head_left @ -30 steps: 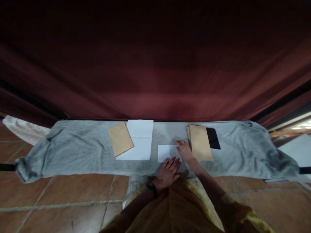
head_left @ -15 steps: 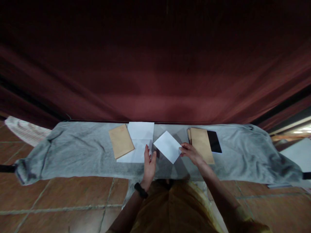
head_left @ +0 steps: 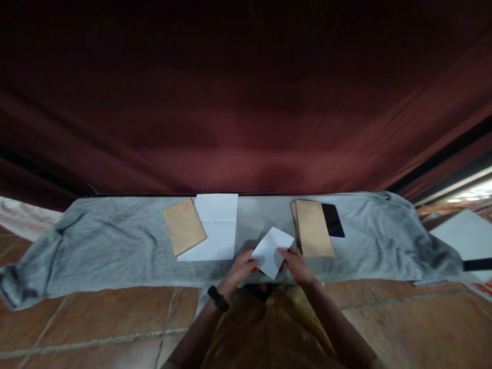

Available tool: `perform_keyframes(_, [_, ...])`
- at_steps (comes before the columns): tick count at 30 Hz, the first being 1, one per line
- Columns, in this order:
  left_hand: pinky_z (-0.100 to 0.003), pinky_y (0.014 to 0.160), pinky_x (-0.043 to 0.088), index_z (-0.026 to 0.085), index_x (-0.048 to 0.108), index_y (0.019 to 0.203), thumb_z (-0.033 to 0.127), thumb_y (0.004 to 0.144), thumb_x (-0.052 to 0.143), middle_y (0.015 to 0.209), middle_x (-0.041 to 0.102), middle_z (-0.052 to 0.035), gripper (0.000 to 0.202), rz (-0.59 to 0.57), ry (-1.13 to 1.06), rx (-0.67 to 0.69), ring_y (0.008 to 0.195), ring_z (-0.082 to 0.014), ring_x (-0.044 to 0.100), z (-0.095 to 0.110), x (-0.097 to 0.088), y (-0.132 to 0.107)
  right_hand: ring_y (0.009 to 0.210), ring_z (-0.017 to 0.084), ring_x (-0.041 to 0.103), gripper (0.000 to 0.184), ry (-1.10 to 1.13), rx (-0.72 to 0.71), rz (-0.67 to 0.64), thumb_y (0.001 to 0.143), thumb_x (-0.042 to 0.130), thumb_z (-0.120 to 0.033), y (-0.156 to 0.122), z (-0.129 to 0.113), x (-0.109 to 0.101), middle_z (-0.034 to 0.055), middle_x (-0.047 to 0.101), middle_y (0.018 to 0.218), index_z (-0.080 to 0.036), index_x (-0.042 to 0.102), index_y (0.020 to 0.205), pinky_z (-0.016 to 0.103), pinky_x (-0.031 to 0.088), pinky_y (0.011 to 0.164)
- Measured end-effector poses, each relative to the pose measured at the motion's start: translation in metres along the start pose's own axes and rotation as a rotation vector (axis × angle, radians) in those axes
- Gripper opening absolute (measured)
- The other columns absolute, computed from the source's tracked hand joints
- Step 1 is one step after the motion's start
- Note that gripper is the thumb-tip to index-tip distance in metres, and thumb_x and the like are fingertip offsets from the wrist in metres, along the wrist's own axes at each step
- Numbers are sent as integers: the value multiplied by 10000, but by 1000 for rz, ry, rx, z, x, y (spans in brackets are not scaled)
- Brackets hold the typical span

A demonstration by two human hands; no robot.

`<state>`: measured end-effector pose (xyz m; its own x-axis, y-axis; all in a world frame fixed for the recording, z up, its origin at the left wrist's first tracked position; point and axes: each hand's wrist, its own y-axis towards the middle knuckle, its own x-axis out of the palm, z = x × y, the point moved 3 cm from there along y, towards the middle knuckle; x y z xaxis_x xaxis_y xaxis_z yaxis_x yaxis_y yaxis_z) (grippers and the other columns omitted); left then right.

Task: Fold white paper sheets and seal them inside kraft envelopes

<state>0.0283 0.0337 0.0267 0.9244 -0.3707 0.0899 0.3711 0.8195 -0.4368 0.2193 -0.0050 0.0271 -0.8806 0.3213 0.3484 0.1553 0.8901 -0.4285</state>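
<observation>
Both hands meet on a folded white paper [head_left: 272,250], which is tilted like a diamond, one corner pointing away from the person. The left hand [head_left: 240,269] grips the paper's near left edge, its fingers curled around it. The right hand [head_left: 298,266] pinches the near right edge, thumb on top. The paper seems lifted slightly off the surface, with a shadow under it, though the dim light makes that hard to confirm. A black watch [head_left: 218,298] sits on the left wrist.

Under and beyond the hands lies a grey cloth [head_left: 115,246], spread in a long strip across a tiled floor [head_left: 96,318]. Just beyond the right hand, and slightly to its right, lies a stack of brown envelopes [head_left: 312,228], its near edge close to the paper's right corner but apart from it. A black phone [head_left: 332,220] lies flat against the far side of that stack, partly tucked under it.

Beyond the left hand and to its left, a white sheet [head_left: 215,228] lies flat on the cloth with a crease across its middle. A single brown envelope [head_left: 183,233] lies at an angle over that sheet's left edge, farther from the hand.

A dark red curtain [head_left: 246,128] hangs behind the cloth's far edge and fills the upper view. Yellow clothing [head_left: 277,333] shows below the hands, between the forearms.
</observation>
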Motion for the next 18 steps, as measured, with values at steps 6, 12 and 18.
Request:
perform_keyframes(6, [-234, 543, 398, 164, 628, 697, 410, 656, 796, 587, 591, 25, 300, 53, 99, 78, 556, -121, 540, 24, -26, 11, 903, 297, 723, 539, -43, -2, -10, 589, 874, -596, 9, -8, -14, 99, 782, 936, -167, 758, 893, 417, 589, 803])
perform_keyframes(12, [-229, 575, 442, 161, 709, 900, 505, 639, 829, 786, 701, -32, 448, 159, -204, 2, 652, -138, 627, 15, -9, 4, 918, 289, 735, 486, -76, -48, 24, 683, 789, -603, 16, -6, -11, 101, 774, 983, -193, 718, 935, 406, 602, 780])
perform_keyframes(18, [-245, 555, 462, 173, 705, 831, 358, 684, 762, 739, 701, -22, 242, 243, -19, 79, 636, -165, 634, 8, -12, 16, 985, 286, 708, 471, -212, -135, 98, 765, 673, -577, 21, 5, -16, 105, 731, 1087, -218, 658, 1068, 428, 595, 827])
